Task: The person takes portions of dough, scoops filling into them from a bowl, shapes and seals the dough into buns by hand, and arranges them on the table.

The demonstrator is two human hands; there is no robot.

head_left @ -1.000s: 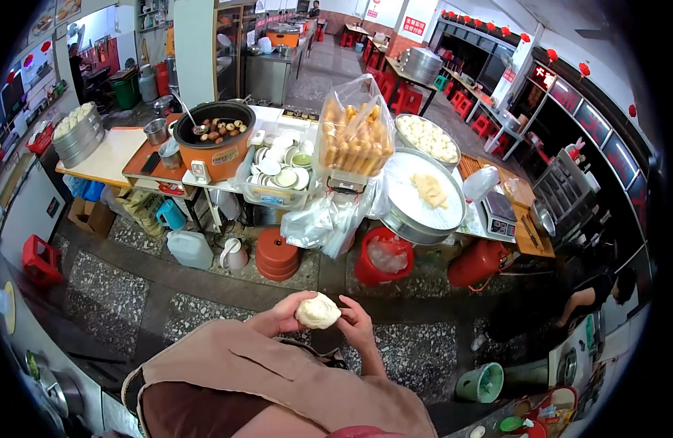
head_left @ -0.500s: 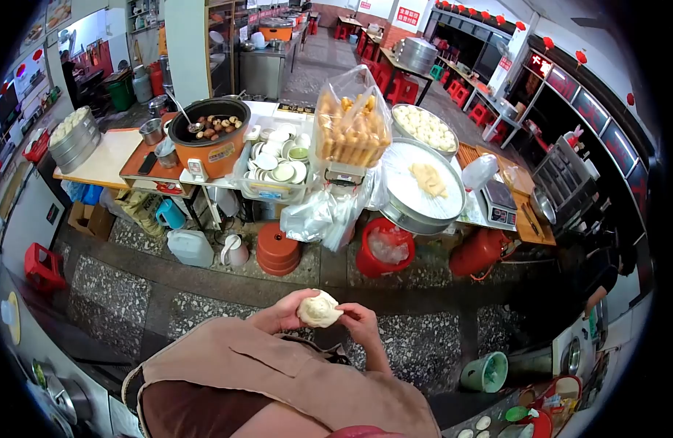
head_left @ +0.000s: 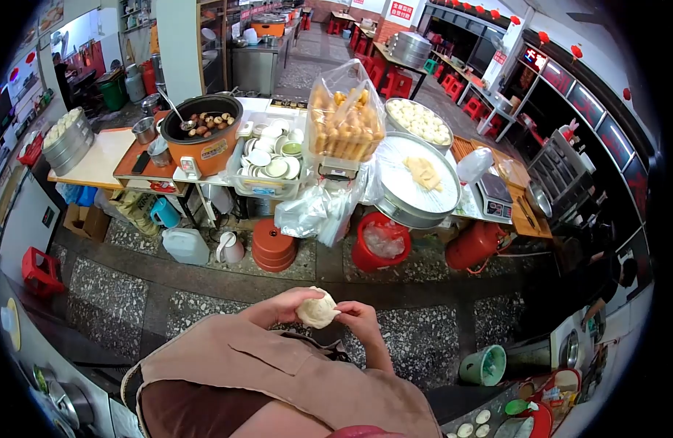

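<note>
A pale, round piece of dough [head_left: 317, 310] is held up in front of my apron, between both hands. Around its left side curl the fingers of my left hand [head_left: 287, 305]. At its right edge my right hand [head_left: 361, 320] pinches the dough with thumb and fingertips. The dough's top looks folded, with a hollow toward the middle. Beyond the hands, on the counter, a large round steamer [head_left: 397, 205] with a white liner carries a flat tan piece of dough [head_left: 422, 174].
Ahead stand a pot of eggs [head_left: 205, 153], a tub of dishes [head_left: 267, 187], bagged fried dough sticks [head_left: 345, 124] and a scale [head_left: 495, 197]. Below are a red bucket [head_left: 380, 244] and a red stool [head_left: 273, 246]. At right, a person [head_left: 606, 281] leans over a counter.
My right fingers have closed from a looser hold into a pinch on the dough's edge. The view has shifted slightly, and the person at right has bent lower.
</note>
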